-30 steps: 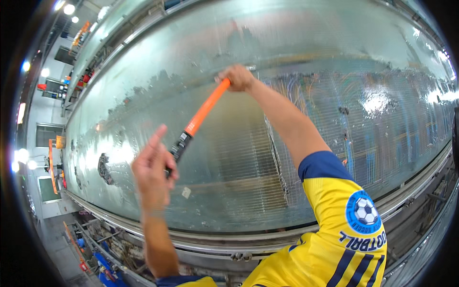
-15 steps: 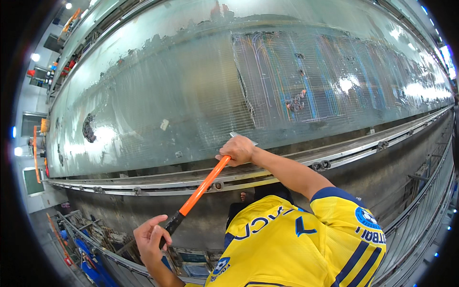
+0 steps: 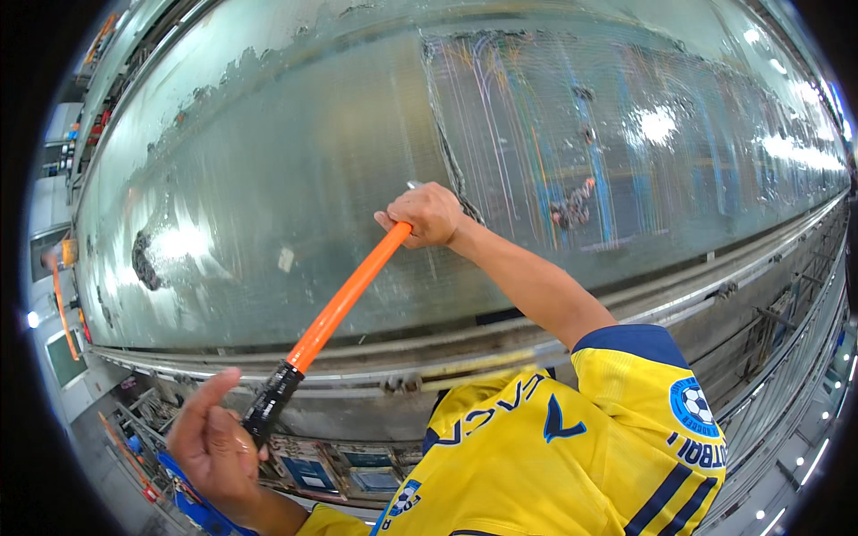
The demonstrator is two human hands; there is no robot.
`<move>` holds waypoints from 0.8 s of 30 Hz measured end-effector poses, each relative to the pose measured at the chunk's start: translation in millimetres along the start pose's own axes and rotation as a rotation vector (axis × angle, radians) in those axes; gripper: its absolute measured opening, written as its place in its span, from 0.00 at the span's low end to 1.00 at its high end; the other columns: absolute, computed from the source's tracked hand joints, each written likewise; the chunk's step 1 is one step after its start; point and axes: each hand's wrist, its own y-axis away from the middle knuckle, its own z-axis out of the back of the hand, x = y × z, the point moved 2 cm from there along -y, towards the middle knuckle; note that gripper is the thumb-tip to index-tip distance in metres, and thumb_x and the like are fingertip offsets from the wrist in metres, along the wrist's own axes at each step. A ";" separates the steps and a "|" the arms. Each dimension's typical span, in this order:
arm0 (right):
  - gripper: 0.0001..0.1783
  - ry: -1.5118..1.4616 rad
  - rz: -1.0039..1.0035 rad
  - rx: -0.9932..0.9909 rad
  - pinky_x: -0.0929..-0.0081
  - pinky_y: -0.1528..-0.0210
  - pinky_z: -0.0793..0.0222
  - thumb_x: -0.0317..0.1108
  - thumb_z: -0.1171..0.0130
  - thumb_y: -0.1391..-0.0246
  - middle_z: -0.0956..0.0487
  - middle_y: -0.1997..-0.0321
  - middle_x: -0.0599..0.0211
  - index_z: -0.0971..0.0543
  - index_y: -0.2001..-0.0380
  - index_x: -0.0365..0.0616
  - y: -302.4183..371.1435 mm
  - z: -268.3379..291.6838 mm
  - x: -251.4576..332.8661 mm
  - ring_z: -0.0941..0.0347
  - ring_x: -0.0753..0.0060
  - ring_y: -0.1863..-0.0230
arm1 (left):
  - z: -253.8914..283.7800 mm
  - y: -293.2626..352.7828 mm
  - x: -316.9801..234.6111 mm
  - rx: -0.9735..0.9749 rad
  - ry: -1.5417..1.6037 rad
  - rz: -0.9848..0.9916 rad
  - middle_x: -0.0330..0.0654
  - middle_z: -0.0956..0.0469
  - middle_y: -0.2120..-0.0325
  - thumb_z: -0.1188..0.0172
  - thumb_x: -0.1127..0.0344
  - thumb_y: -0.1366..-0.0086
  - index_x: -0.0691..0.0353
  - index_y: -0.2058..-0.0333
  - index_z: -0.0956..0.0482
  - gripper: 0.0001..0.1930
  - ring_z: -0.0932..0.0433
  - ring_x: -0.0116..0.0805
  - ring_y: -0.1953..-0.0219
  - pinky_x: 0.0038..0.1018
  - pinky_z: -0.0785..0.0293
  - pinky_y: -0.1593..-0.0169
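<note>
An orange pole [image 3: 349, 299] with a black-wrapped end [image 3: 271, 404] slants up between my two hands. My right hand [image 3: 429, 214] is closed around its upper part, over the wet glassy surface. A small metallic tip [image 3: 414, 185] shows just past that hand; the rest of the pole's far end is hidden. Down at the lower left, my left hand [image 3: 219, 451] holds the black end, with curled fingers partly hidden beneath it and the index finger and thumb stretched out. Under the right hand, the large greenish sheet [image 3: 268, 205] meets a dark panel [image 3: 518, 152] of fine coloured lines.
Dark clumps lie on the sheet at the left [image 3: 145, 259] and on the panel [image 3: 572, 205]. A small pale scrap [image 3: 286, 259] sits on the sheet. A metal rail [image 3: 661, 313] runs along the near edge. Frames [image 3: 366, 473] stand below, near my left arm.
My right hand has moved up and slightly left, farther over the sheet, with the pole. My left hand has shifted down and to the left, still at the black end.
</note>
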 end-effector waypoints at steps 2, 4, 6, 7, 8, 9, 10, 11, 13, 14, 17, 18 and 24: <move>0.24 0.018 -0.012 -0.021 0.59 0.85 0.40 0.42 0.35 0.42 0.31 0.89 0.68 0.32 0.88 0.52 -37.1 0.7 -36.8 0.32 0.55 0.86 | -0.5 -56.9 -1.9 0.018 0.035 -0.041 0.26 0.44 0.92 0.50 0.60 0.23 0.77 0.47 0.24 0.21 0.49 0.12 0.91 0.17 0.43 0.88; 0.23 0.006 -0.009 -0.045 0.58 0.85 0.40 0.42 0.35 0.43 0.29 0.88 0.68 0.30 0.87 0.52 -72.4 -3.1 -65.4 0.31 0.54 0.86 | 3.3 -103.3 -8.4 -0.001 0.062 -0.041 0.25 0.45 0.92 0.50 0.60 0.22 0.77 0.46 0.25 0.21 0.50 0.12 0.92 0.17 0.43 0.88; 0.17 0.019 -0.064 -0.009 0.58 0.83 0.38 0.42 0.36 0.43 0.26 0.86 0.69 0.25 0.84 0.53 -108.8 -1.3 -102.1 0.30 0.53 0.84 | 1.8 -158.7 -20.4 -0.057 0.050 0.030 0.25 0.46 0.92 0.50 0.58 0.22 0.76 0.45 0.25 0.23 0.50 0.13 0.92 0.17 0.42 0.89; 0.15 0.042 -0.085 0.020 0.58 0.83 0.37 0.42 0.37 0.43 0.25 0.85 0.69 0.23 0.82 0.54 -127.5 0.9 -119.4 0.30 0.53 0.84 | -3.3 -186.5 -26.9 -0.077 0.036 0.027 0.25 0.45 0.92 0.49 0.57 0.23 0.77 0.46 0.25 0.23 0.50 0.13 0.92 0.16 0.43 0.89; 0.13 0.073 -0.104 0.042 0.57 0.82 0.35 0.42 0.37 0.42 0.24 0.85 0.69 0.21 0.80 0.55 -144.6 5.0 -138.5 0.29 0.52 0.83 | -9.6 -210.5 -31.1 -0.094 0.025 0.014 0.25 0.45 0.92 0.49 0.57 0.23 0.78 0.47 0.25 0.24 0.49 0.13 0.92 0.16 0.43 0.89; 0.07 0.080 -0.150 0.082 0.54 0.78 0.32 0.42 0.38 0.44 0.21 0.81 0.68 0.16 0.75 0.60 -160.6 1.5 -154.2 0.26 0.50 0.79 | -5.8 -230.8 -27.6 -0.178 0.017 -0.041 0.24 0.45 0.92 0.49 0.55 0.23 0.78 0.45 0.26 0.25 0.50 0.12 0.92 0.16 0.44 0.89; 0.05 0.076 -0.160 0.072 0.53 0.76 0.30 0.42 0.37 0.45 0.20 0.80 0.68 0.16 0.73 0.61 -174.1 -0.5 -168.5 0.25 0.49 0.77 | -2.5 -250.4 -35.3 -0.111 0.028 -0.062 0.24 0.44 0.91 0.50 0.55 0.23 0.75 0.42 0.27 0.25 0.48 0.11 0.91 0.15 0.45 0.88; 0.04 0.067 -0.164 0.058 0.52 0.73 0.28 0.42 0.37 0.47 0.19 0.78 0.68 0.15 0.72 0.62 -189.8 -3.6 -180.6 0.23 0.49 0.75 | -8.3 -268.6 -41.9 -0.172 -0.099 -0.196 0.25 0.43 0.91 0.49 0.55 0.23 0.73 0.41 0.27 0.25 0.47 0.11 0.91 0.14 0.45 0.88; 0.04 0.069 -0.153 0.067 0.52 0.69 0.25 0.42 0.37 0.49 0.17 0.75 0.67 0.14 0.70 0.63 -230.4 -7.2 -202.7 0.21 0.49 0.71 | -22.2 -293.7 -60.4 -0.186 -0.150 -0.240 0.26 0.39 0.90 0.48 0.56 0.23 0.68 0.41 0.25 0.22 0.46 0.12 0.90 0.14 0.45 0.87; 0.05 0.147 -0.175 0.062 0.52 0.67 0.24 0.41 0.37 0.51 0.16 0.73 0.67 0.14 0.69 0.63 -247.3 12.9 -234.1 0.20 0.49 0.69 | -37.3 -311.0 -65.4 -0.079 -0.037 -0.194 0.26 0.36 0.89 0.47 0.57 0.23 0.66 0.42 0.23 0.20 0.45 0.13 0.89 0.14 0.45 0.86; 0.09 0.178 0.017 0.188 0.53 0.63 0.21 0.38 0.37 0.53 0.15 0.69 0.67 0.14 0.67 0.64 -257.1 15.0 -272.4 0.19 0.50 0.66 | -103.0 -281.9 -29.2 0.043 0.103 -0.057 0.27 0.38 0.89 0.47 0.59 0.23 0.67 0.47 0.20 0.18 0.41 0.16 0.90 0.16 0.45 0.86; 0.10 0.172 0.108 0.279 0.54 0.61 0.21 0.38 0.38 0.54 0.14 0.68 0.67 0.14 0.66 0.65 -254.7 8.7 -276.1 0.18 0.50 0.65 | -103.8 -259.0 -18.2 0.022 0.113 -0.031 0.27 0.40 0.89 0.47 0.59 0.23 0.68 0.49 0.19 0.17 0.40 0.17 0.90 0.17 0.44 0.87; 0.05 -0.063 0.292 0.214 0.56 0.69 0.26 0.38 0.34 0.48 0.20 0.78 0.68 0.19 0.76 0.55 -125.1 -61.3 -116.8 0.21 0.54 0.71 | -15.9 -87.2 61.9 -0.151 0.308 0.159 0.29 0.41 0.90 0.46 0.64 0.25 0.71 0.53 0.19 0.14 0.43 0.18 0.92 0.22 0.42 0.89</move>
